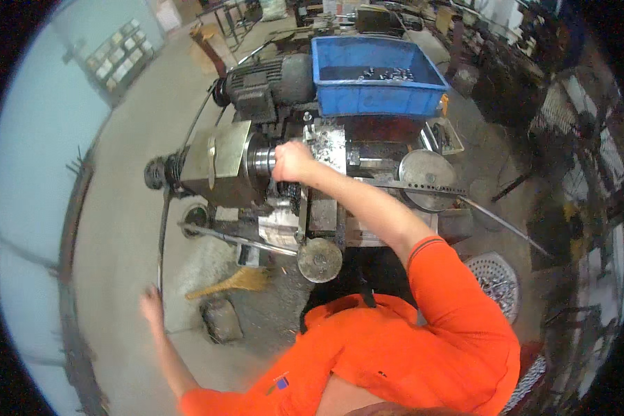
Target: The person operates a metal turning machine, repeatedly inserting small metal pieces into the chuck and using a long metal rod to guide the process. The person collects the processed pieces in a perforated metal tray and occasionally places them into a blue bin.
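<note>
A small metal lathe stands before me, its box-shaped headstock (211, 166) at left and a shiny round spindle nose (262, 161) facing right. My right hand (292, 161) is closed right at the front of the spindle nose; what its fingers hold, if anything, is hidden. Out at the lower left, my left hand (151, 303) is closed at the bottom end of a long dark lever rod (163, 239) that runs down from beside the pulley (157, 172). A flat metal strip (212, 163) lies on the headstock cover. Metal chips cover the cross slide (327, 145).
Behind the lathe are an electric motor (270, 82) and a blue bin (381, 97) with small metal parts. Handwheels (319, 260) and a long lever (503, 223) project from the lathe. A straw brush (236, 283) lies on the floor; a perforated basket (489, 265) stands at right.
</note>
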### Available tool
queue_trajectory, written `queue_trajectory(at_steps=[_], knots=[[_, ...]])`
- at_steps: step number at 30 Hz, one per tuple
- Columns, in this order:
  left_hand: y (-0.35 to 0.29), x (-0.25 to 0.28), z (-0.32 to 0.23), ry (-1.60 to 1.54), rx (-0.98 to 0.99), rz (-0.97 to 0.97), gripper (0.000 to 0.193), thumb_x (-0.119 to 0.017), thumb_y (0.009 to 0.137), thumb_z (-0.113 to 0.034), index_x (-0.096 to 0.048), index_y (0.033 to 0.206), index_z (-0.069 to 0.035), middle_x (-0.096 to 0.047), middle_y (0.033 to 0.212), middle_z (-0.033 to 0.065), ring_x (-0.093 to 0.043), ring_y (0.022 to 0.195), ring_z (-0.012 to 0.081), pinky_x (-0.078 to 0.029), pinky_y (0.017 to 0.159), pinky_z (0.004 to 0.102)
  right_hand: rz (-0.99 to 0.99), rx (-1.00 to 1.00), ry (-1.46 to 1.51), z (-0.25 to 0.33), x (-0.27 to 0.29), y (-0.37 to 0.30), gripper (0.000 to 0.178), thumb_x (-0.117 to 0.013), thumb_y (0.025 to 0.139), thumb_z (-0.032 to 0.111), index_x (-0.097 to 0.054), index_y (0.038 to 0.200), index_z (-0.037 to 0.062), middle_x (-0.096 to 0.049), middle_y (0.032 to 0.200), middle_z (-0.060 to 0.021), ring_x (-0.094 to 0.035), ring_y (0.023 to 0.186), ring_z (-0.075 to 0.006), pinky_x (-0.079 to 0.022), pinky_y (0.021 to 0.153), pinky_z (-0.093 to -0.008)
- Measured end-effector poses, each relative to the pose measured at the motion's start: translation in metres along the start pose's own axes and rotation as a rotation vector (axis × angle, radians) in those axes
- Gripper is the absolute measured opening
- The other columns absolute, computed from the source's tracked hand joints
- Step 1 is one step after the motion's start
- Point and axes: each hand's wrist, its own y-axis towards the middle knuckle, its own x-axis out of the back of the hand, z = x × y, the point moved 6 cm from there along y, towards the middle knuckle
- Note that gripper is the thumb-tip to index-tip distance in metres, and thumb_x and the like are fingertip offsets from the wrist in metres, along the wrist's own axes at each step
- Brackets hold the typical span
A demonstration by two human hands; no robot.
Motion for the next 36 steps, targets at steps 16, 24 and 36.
queue_trajectory(at_steps=[16, 24, 36], knots=[[-0.103, -0.019, -0.058, -0.064, 0.163, -0.085, 0.058, -0.049, 0.081, -0.054, -0.061, 0.083, 0.002, -0.06, 0.08, 0.0228, -0.057, 0.075, 0.0406, -0.043, 0.067, 0.0457, 0.03, 0.108, -0.078, 0.007, -0.004, -0.004, 0.03, -0.063, 0.056, 0.023, -0.068, 0.08, 0.0052, -0.065, 0.084, -0.0124, -0.061, 0.085, -0.0285, -0.049, 0.075, -0.0349], [-0.082, -0.054, -0.029, -0.321, -0.016, 0.304, 0.036, -0.065, 0.076, -0.029, -0.053, 0.075, 0.005, -0.054, 0.056, 0.0133, -0.058, 0.057, 0.0259, -0.045, 0.053, 0.0393, -0.043, 0.008, -0.167, -0.039, 0.071, -0.029, 0.028, -0.059, 0.061, 0.027, -0.068, 0.077, 0.0058, -0.066, 0.08, -0.0133, -0.063, 0.078, -0.0286, -0.045, 0.077, -0.0411], [-0.007, -0.083, -0.089, -0.915, -0.04, 0.459, 0.033, -0.066, 0.079, -0.024, -0.052, 0.091, 0.004, -0.052, 0.062, 0.0069, -0.05, 0.049, 0.015, -0.045, 0.049, 0.0278, -0.692, 0.207, 0.169, -0.137, 0.142, -0.141, 0.045, -0.064, 0.054, 0.016, -0.063, 0.098, 0.0072, -0.048, 0.12, -0.0225, -0.049, 0.106, -0.0373, -0.041, 0.09, -0.0398]])
